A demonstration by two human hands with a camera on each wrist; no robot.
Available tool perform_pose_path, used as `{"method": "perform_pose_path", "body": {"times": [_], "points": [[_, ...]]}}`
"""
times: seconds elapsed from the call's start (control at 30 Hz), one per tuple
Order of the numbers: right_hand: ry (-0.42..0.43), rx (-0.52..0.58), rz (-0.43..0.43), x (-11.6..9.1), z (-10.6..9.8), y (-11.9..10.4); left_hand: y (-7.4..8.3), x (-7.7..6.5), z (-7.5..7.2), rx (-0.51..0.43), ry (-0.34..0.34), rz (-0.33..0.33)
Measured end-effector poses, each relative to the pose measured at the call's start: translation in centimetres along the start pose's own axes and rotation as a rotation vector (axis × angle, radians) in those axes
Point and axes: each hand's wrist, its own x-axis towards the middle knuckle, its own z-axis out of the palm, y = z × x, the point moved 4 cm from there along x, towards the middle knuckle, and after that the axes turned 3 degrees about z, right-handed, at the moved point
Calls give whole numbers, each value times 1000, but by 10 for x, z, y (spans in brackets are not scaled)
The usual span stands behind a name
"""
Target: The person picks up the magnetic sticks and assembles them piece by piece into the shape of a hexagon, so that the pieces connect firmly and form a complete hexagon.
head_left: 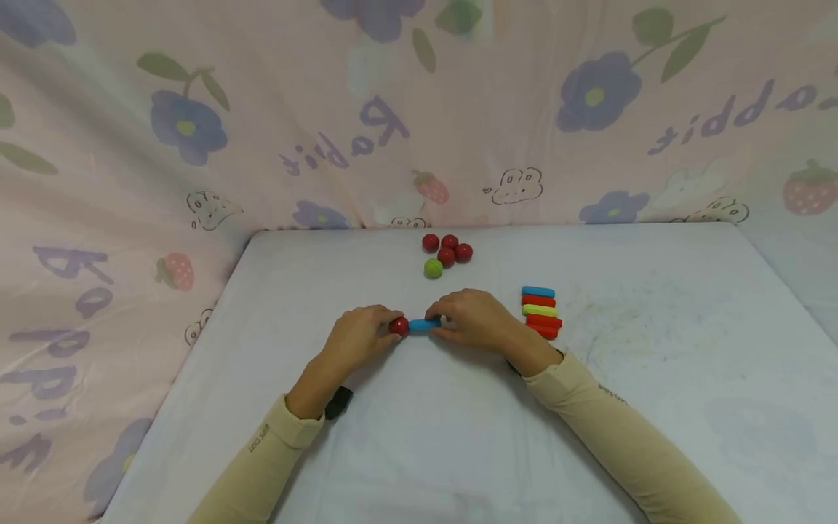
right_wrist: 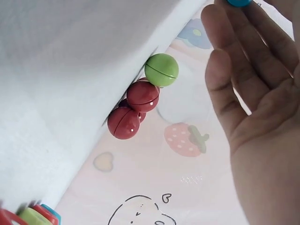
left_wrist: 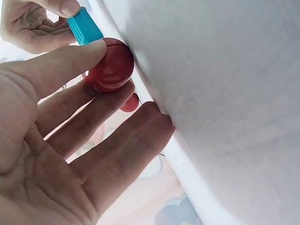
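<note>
Between thumb and fingers my left hand (head_left: 358, 336) pinches a glossy red ball (head_left: 398, 326) with a seam line, low over the white table. Opposite it, my right hand (head_left: 476, 320) grips the far end of a blue ridged stick (head_left: 422, 325). The stick's near end meets the ball's right side. In the left wrist view the red ball (left_wrist: 112, 66) sits between thumb and fingertips, the blue stick (left_wrist: 85, 27) just behind it. Only a sliver of the blue stick (right_wrist: 240, 2) shows above the right fingers in the right wrist view.
At the back, several red balls (head_left: 447, 256) cluster beside one green ball (head_left: 433, 268). Right of my right hand, several blue, red and yellow sticks (head_left: 540, 311) lie in a row. A printed curtain (head_left: 419, 145) hangs behind the white-covered table (head_left: 458, 437).
</note>
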Motion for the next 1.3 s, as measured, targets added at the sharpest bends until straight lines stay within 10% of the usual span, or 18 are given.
{"method": "perform_pose_path", "body": {"times": [1.3], "points": [[-6, 68, 62, -6, -25, 0, -1, -1, 0, 34, -23, 15]]}}
